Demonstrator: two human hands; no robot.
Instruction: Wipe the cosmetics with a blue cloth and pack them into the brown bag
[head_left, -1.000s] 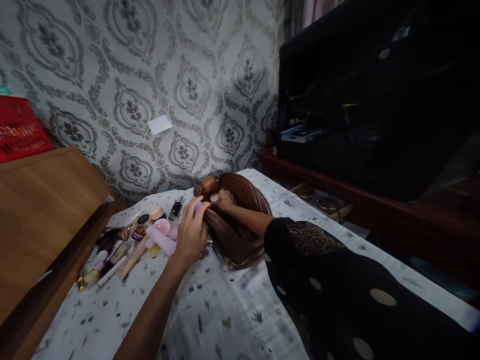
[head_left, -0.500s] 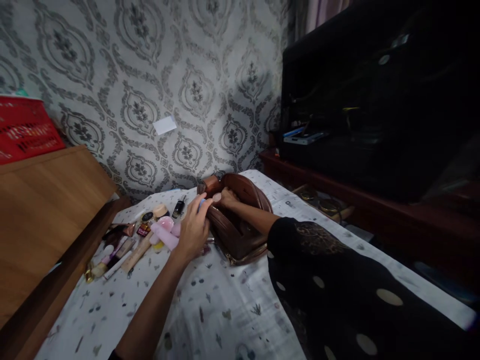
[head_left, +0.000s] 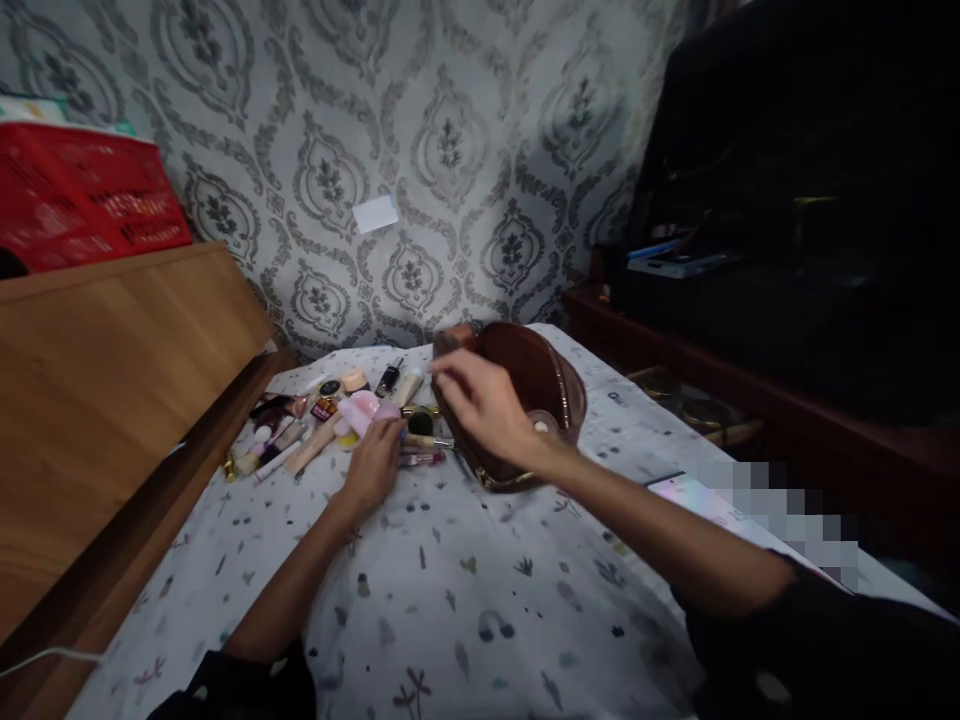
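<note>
A brown bag (head_left: 525, 365) sits gaping on a printed cloth (head_left: 450, 570), just right of scattered cosmetics (head_left: 322, 408). The right hand (head_left: 487, 405) crosses in front of it, fingers half open, nothing visible in them; the left hand (head_left: 375, 462) curls its fingers over the cosmetics, their hold, if any, impossible to tell. A low right wrist might catch the bag's side and tip it. The bag's long axis appears to slant from near right to far left, mouth upward.

Red plastic basket (head_left: 135, 190) at top edge of wooden board (head_left: 135, 340), left. Grey damask wallpaper (head_left: 450, 150) behind, white rectangle (head_left: 375, 213) on it. White cable (head_left: 56, 653), lower left.
</note>
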